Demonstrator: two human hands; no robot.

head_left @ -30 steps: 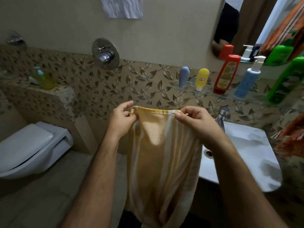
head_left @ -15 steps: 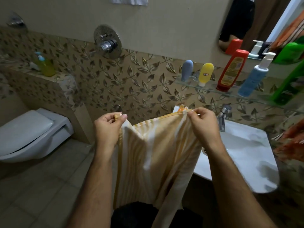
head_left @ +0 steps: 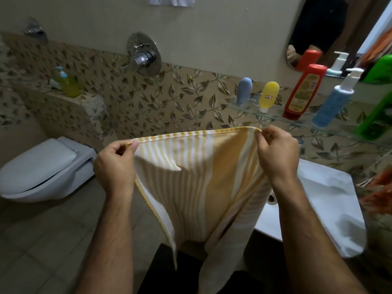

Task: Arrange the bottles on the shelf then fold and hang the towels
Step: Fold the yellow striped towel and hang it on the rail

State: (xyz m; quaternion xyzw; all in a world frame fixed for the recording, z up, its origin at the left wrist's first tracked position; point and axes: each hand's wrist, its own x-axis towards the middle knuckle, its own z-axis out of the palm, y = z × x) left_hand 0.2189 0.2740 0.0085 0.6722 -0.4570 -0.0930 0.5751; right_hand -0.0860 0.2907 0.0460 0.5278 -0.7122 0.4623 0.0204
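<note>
A yellow and white striped towel (head_left: 199, 183) hangs spread out in front of me. My left hand (head_left: 115, 164) pinches its top left corner and my right hand (head_left: 275, 151) pinches its top right corner, with the top hem stretched between them. On the glass shelf (head_left: 275, 117) at the right stand a small blue bottle (head_left: 244, 91), a yellow bottle (head_left: 268, 96), a red bottle (head_left: 304, 92), a blue pump bottle (head_left: 335, 100) and a green bottle (head_left: 377, 115).
A white sink (head_left: 331, 200) sits under the shelf, partly behind the towel. A closed white toilet (head_left: 42, 168) is at the left. A ledge holds a yellow-green pump bottle (head_left: 69, 85). An orange cloth (head_left: 379, 194) hangs at the right edge. A mirror (head_left: 339, 32) is above the shelf.
My hands have moved apart and the towel has opened from a narrow bunch into a wide spread sheet with its top edge pulled straight.
</note>
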